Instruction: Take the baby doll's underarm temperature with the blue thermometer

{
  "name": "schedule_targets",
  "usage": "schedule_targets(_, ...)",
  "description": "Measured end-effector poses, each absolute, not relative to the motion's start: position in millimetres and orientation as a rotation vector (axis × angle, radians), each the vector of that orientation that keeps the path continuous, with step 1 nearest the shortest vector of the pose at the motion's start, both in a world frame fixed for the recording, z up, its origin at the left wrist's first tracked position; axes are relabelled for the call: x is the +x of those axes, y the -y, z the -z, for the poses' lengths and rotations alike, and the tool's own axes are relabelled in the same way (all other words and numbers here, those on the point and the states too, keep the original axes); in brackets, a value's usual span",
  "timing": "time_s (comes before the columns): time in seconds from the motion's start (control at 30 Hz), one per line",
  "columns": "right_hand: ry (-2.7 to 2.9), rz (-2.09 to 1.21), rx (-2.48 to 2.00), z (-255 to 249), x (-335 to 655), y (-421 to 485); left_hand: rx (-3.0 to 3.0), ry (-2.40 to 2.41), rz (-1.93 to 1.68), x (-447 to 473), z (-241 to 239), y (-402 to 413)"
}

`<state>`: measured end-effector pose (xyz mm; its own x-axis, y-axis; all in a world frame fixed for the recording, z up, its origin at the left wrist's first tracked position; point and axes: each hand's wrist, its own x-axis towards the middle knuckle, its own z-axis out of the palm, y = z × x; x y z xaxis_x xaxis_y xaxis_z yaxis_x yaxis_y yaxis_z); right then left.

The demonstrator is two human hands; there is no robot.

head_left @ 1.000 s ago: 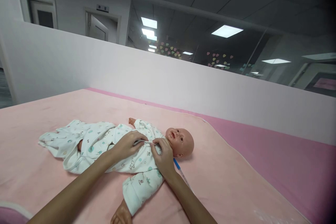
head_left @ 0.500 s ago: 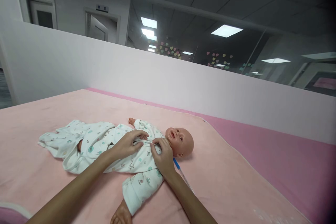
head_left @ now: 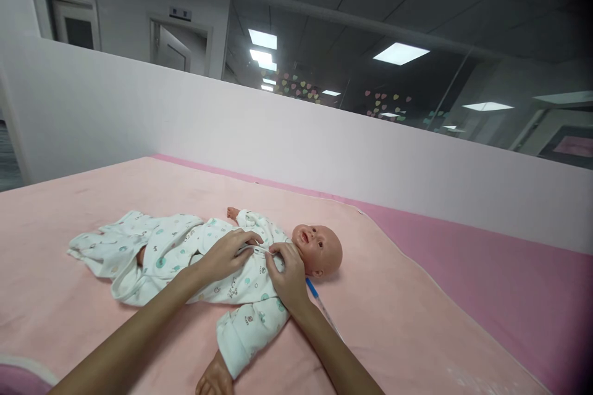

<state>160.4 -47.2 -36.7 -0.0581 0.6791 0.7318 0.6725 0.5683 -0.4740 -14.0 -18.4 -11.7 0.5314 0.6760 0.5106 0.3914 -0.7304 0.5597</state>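
Note:
A baby doll [head_left: 324, 249] lies on its back, head to the right, dressed in a white romper [head_left: 231, 290] printed with green dots and small figures. Both my hands are at the romper's front opening on the chest. My left hand [head_left: 231, 252] is closed, fingers curled, pinching the white edge of the cloth. Close to the doll's neck, my right hand [head_left: 288, 271] is closed too, thumb and fingers pinching the same edge. The fasteners under my fingers are too small to make out. The doll's near arm stretches toward me, its hand [head_left: 215, 376] bare.
A thin stick with a blue end [head_left: 312, 287] lies by the doll's head, partly behind my right forearm. The pink sheet [head_left: 417, 321] covers a padded surface with a darker pink border [head_left: 463, 253]. A white low wall [head_left: 301, 142] runs along the back, below a window.
Hardly anything differs. My left fingers have shifted very slightly at the romper's edge, and a bit more of the white edge shows between my hands.

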Motion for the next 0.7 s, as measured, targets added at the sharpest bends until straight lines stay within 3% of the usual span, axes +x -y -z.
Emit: schedule_targets(0.7, 1.768, 0.019, -1.133, 37.1, 160.1, 47.1, 2.283, -0.82, -1.053, -13.0, 4.7, 23.0)
